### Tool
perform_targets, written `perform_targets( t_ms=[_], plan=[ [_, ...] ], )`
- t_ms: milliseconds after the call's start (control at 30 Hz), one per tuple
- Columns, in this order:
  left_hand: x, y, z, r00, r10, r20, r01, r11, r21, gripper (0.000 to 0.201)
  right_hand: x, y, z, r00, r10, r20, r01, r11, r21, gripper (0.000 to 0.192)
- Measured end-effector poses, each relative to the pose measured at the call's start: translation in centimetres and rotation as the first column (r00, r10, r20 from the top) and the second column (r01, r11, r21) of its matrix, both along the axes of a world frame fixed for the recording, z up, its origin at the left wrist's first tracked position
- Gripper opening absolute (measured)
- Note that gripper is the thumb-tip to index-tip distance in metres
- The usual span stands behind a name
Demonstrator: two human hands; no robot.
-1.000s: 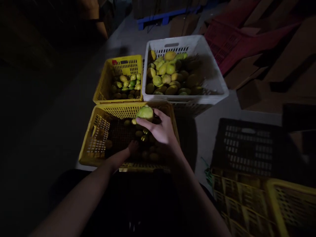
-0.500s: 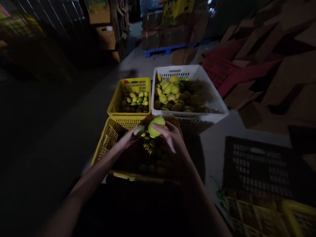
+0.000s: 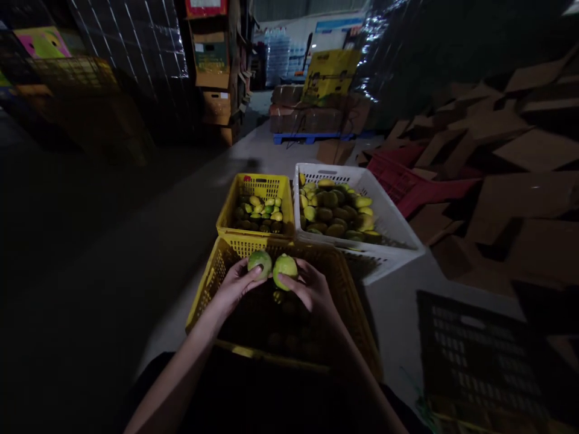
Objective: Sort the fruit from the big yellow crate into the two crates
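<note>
The left hand [image 3: 237,284] is closed around a greenish fruit [image 3: 259,263], and the right hand [image 3: 311,291] grips a second, yellow-green fruit [image 3: 284,269]. The two fruits sit side by side, touching or nearly so, held just above the far rim of the nearest yellow crate [image 3: 205,295], at about 12 o'clock from the person's body. Down inside that crate more fruit lies in deep shadow, hard to make out.

Beyond it, at roughly 12 o'clock, a smaller yellow crate [image 3: 260,184] holds small green and yellow fruit. Right beside it, toward 1 o'clock, a white crate [image 3: 393,226] carries larger yellow and green fruit. All three crates stand on the concrete floor [image 3: 172,241], pressed close together.

At 4 o'clock a dark crate [image 3: 479,355] rests on the floor, apart from the others. Red crates [image 3: 407,184] and flattened cardboard [image 3: 520,181] pile up toward 2 o'clock. Farther off at 12 o'clock, wrapped boxes sit on a blue pallet [image 3: 312,137].
</note>
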State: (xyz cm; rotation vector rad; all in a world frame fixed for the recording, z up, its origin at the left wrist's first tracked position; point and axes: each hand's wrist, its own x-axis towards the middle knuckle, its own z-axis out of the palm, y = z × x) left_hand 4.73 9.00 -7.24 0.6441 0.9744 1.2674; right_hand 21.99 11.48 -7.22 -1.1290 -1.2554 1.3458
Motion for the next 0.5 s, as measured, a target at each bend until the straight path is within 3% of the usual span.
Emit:
perform_targets(
  t_ms=[133,267,500],
  plan=[
    [0.2,0.6,-1.0,0.999,0.029,-0.033,-0.029,0.999,-0.013,0.053,-0.6,0.2,0.3,0.989,-0.074,-0.131,0.065,0.995,-0.072,0.039],
    [0.2,0.9,-1.4,0.996,0.066,-0.063,-0.066,0.998,0.007,0.057,-0.5,0.5,1.1,0.957,-0.013,-0.289,-0.041,0.983,-0.181,0.038],
    [-0.5,0.8,-1.4,0.996,0.028,-0.082,-0.035,0.995,-0.091,0.055,0.0,0.5,0.5,0.976,0.024,-0.218,-0.08,0.964,-0.254,0.036]
  ],
)
